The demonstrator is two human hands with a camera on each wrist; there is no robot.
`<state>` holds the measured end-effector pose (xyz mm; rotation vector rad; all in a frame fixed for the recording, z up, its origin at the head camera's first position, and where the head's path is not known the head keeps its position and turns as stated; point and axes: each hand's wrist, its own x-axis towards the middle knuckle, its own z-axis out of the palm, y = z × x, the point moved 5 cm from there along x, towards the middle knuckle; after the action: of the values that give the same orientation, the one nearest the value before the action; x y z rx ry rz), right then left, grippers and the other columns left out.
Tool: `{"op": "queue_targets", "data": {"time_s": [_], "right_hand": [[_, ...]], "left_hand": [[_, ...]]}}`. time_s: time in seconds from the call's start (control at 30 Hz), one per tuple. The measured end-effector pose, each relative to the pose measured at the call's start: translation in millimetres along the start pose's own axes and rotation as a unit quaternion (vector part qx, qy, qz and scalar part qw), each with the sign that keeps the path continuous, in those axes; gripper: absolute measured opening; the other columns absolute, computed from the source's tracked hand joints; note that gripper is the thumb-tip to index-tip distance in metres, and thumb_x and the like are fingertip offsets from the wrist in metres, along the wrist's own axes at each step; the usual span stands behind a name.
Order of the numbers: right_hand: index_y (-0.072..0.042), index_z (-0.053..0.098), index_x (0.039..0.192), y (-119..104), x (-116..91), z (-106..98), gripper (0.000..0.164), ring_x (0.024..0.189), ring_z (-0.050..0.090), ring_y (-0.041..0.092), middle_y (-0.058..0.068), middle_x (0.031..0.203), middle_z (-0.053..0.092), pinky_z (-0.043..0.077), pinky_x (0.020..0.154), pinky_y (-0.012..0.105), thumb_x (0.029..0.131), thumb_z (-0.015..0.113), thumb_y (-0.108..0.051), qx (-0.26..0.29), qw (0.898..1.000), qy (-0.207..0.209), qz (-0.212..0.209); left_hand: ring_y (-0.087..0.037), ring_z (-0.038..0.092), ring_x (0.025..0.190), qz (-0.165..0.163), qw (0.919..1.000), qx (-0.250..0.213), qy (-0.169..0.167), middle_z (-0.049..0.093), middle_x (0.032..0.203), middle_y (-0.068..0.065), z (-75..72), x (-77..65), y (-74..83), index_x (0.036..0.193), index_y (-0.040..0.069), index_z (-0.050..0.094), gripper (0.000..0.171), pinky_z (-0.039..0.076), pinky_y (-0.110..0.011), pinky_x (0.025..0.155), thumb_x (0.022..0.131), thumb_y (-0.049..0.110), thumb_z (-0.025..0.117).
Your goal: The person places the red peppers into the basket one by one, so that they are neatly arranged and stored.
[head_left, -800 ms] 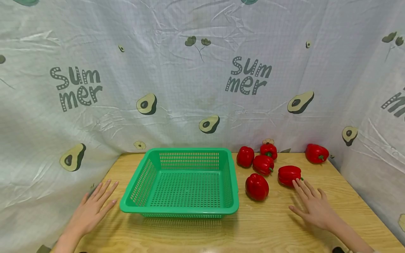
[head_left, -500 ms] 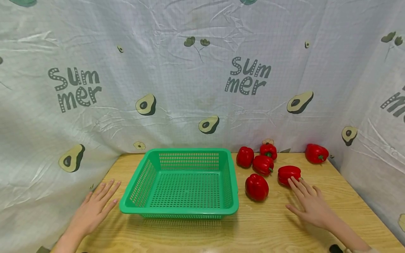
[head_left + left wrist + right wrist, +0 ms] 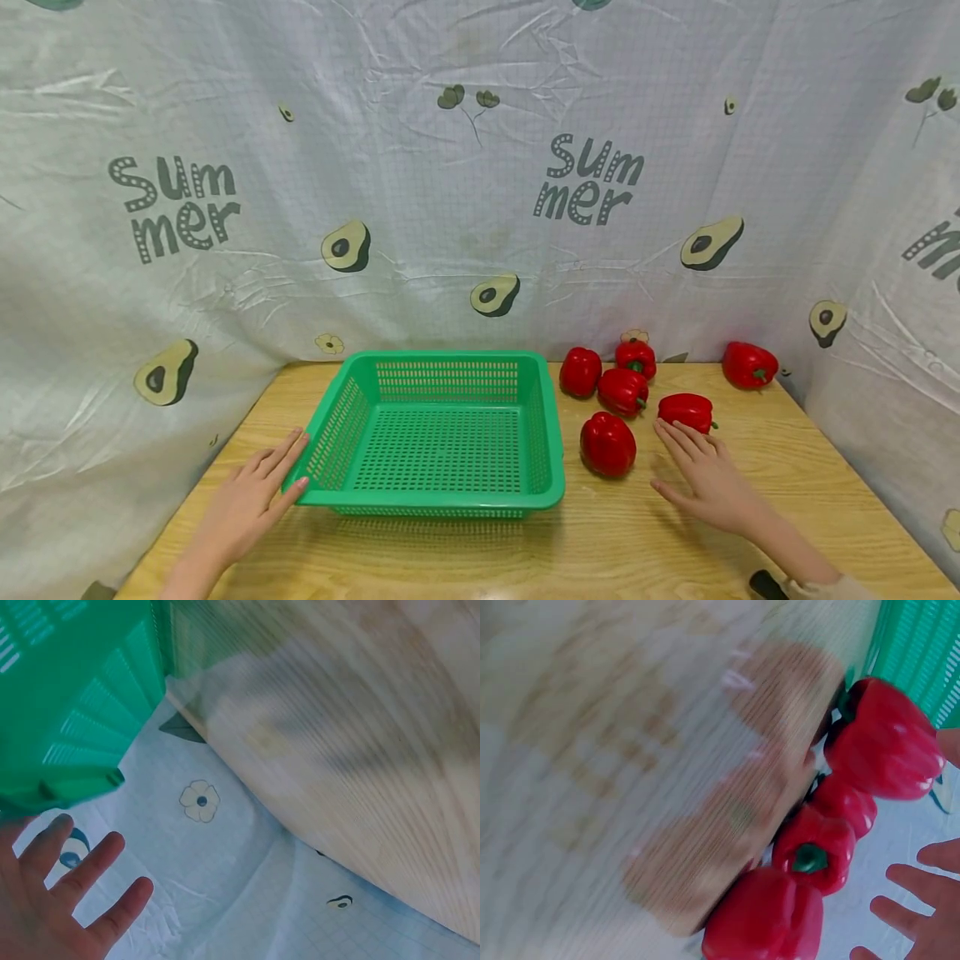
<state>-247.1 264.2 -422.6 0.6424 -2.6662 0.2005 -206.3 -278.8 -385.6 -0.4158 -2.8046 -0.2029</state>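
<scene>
At the left rim of a green plastic basket [image 3: 448,500], my left hand [image 3: 251,504] has its fingers extended; fingertips and thumb meet the rim's near left corner in the head view. In the left wrist view the fingers [image 3: 90,874] are spread beside the basket wall [image 3: 97,705]. My right hand [image 3: 708,483] hovers with straight fingers, holding nothing, just in front of a red bell pepper [image 3: 686,412] lying on its side. Left of that hand sits another red bell pepper [image 3: 607,444]. The right wrist view shows the fingers [image 3: 915,889] spread near several peppers [image 3: 765,915].
Behind these, three more red peppers [image 3: 622,392] cluster right of the basket near the back edge. Another red pepper [image 3: 750,365] lies at the far right corner. A printed white curtain [image 3: 420,250] hangs behind and beside the wooden table [image 3: 615,550].
My left hand has moved right, up to the basket's rim. My right hand has shifted left along the front of the pepper. Basket and peppers have stayed in place.
</scene>
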Motion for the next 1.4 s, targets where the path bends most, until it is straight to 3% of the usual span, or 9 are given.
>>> {"op": "queue_targets", "data": {"time_s": [0.37,0.53,0.8,1.4], "right_hand": [[-0.003,0.043,0.131,-10.2,14.0,9.0,0.075,0.116,0.038,0.031,0.016,0.127,0.049,0.032,0.086,0.053,0.073,0.069,-0.041,-0.012,1.000,0.023,-0.013],[-0.002,0.043,0.130,-12.0,23.1,11.0,0.080,0.113,0.040,0.032,0.015,0.124,0.052,0.033,0.084,0.051,0.068,0.071,-0.043,-0.020,0.999,0.043,-0.020],[-0.002,0.041,0.131,-17.8,33.0,20.0,0.084,0.116,0.038,0.032,0.012,0.127,0.049,0.033,0.085,0.050,0.071,0.066,-0.054,-0.009,1.000,0.008,-0.010],[-0.001,0.038,0.131,-21.3,49.3,33.4,0.092,0.115,0.041,0.037,0.016,0.122,0.053,0.031,0.089,0.055,0.066,0.067,-0.059,-0.003,1.000,-0.003,0.013]], "left_hand": [[-0.039,0.043,0.114,-0.005,0.9999,-0.013,0.005,0.034,0.142,-0.010,8.9,-1.0,6.1,0.138,0.011,0.035,0.057,0.035,-0.058,0.086,0.089,0.036,0.050],[-0.038,0.042,0.115,0.000,0.9998,-0.010,0.017,0.038,0.139,-0.014,8.9,4.8,9.4,0.136,0.005,0.038,0.061,0.035,-0.056,0.088,0.087,0.038,0.053],[-0.039,0.042,0.115,-0.006,0.9999,0.000,0.010,0.037,0.138,-0.016,9.3,9.3,9.8,0.133,0.003,0.040,0.064,0.036,-0.057,0.086,0.086,0.045,0.051],[-0.036,0.044,0.112,-0.005,0.9998,-0.004,0.017,0.035,0.140,-0.016,6.8,6.9,13.2,0.134,0.002,0.038,0.064,0.036,-0.055,0.088,0.086,0.041,0.053]]}}
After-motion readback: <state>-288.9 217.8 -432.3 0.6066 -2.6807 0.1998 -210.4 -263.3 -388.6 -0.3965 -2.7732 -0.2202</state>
